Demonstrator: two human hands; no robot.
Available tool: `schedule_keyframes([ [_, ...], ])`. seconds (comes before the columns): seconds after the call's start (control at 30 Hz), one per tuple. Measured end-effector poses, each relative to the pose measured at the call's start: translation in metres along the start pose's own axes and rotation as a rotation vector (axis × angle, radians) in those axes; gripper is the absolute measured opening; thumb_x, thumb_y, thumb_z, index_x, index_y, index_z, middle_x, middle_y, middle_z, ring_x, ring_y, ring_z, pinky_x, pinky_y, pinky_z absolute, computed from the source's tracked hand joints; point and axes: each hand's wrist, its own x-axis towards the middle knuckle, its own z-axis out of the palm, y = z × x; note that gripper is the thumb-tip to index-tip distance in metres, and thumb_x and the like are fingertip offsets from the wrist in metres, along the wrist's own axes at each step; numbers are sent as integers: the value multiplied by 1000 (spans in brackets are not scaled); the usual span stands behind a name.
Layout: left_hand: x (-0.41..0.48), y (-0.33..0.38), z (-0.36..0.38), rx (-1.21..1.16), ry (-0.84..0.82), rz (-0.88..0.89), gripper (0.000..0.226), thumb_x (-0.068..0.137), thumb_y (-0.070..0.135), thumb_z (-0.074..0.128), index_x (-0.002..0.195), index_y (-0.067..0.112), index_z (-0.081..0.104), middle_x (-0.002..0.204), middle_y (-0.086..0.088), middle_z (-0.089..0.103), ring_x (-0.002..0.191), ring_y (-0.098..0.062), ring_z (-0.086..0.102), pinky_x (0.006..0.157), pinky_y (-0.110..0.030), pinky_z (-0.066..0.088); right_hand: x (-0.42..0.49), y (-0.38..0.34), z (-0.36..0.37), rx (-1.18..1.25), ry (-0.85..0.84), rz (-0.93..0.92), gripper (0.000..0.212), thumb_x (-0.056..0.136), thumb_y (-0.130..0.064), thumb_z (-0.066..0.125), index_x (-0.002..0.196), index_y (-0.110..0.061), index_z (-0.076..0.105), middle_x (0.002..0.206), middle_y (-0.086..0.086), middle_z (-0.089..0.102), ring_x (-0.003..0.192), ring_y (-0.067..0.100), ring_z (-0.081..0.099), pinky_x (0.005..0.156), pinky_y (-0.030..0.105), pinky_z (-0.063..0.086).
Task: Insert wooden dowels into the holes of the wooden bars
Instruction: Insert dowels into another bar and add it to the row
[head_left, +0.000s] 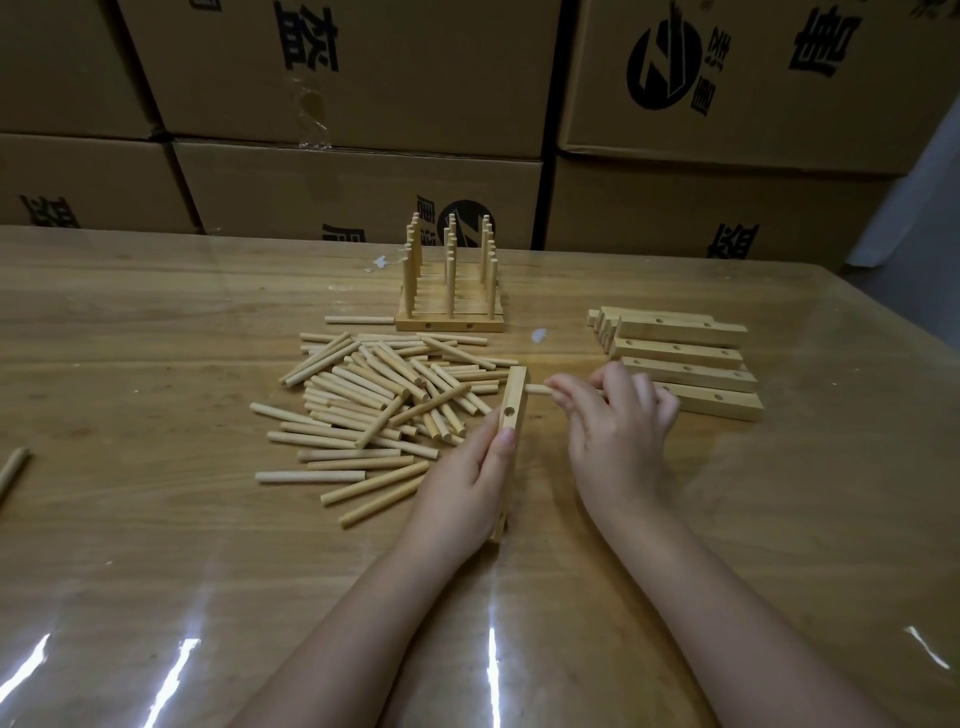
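The left hand (467, 483) gripped a bar (513, 400) on edge, its long axis running away from the person. The right hand (613, 431) pinched a dowel (539, 389) lying crosswise, its tip at the bar's far hole; the middle hole was empty. Beyond lay loose dowels (379, 405) and bare bars (685, 358). Farthest, a finished set (449, 296) stood with its dowels upright.
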Motion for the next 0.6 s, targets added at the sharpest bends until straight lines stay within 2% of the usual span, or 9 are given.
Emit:
schedule_keyframes([
  [0.17, 0, -3, 1, 39, 31, 10, 40, 98, 44, 36, 138, 44, 35, 129, 30, 41, 111, 24, 28, 80, 11, 22, 0, -3, -1, 24, -48, 43, 14, 83, -9, 67, 93, -18, 73, 78, 6, 57, 76, 26, 55, 75, 39, 32],
  [0.27, -1, -4, 0, 65, 37, 11, 41, 98, 44, 37, 139, 44, 33, 128, 29, 42, 109, 26, 27, 77, 11, 24, 0, -4, -1, 50, -70, 63, 15, 83, -8, 66, 92, -17, 73, 77, 6, 55, 76, 26, 54, 75, 36, 27],
  [0.4, -2, -5, -2, 94, 46, 1, 42, 97, 46, 38, 139, 46, 35, 130, 28, 48, 112, 19, 38, 77, 6, 30, 0, -4, 2, 63, -94, 90, 16, 84, -9, 64, 93, -18, 73, 75, 6, 54, 74, 26, 52, 73, 34, 25],
  [0.47, -3, -4, -2, 133, 46, -6, 43, 97, 47, 38, 140, 48, 33, 126, 27, 53, 109, 13, 46, 81, -6, 40, 0, -3, 2, 86, -119, 108, 16, 85, -12, 61, 94, -18, 73, 75, 5, 54, 74, 27, 53, 73, 32, 22],
  [0.53, -3, -4, -2, 184, 55, -4, 44, 98, 46, 39, 141, 46, 33, 120, 16, 63, 107, -3, 57, 86, -27, 49, 0, -1, 2, 103, -143, 121, 16, 86, -14, 60, 95, -18, 73, 74, 5, 53, 73, 27, 53, 71, 31, 19],
  [0.6, -4, -3, -2, 217, 64, 4, 46, 98, 46, 38, 143, 43, 32, 112, 7, 67, 102, -11, 61, 86, -36, 51, 1, 0, 2, 112, -162, 121, 16, 86, -13, 61, 96, -18, 73, 73, 4, 53, 73, 27, 53, 72, 32, 21],
])
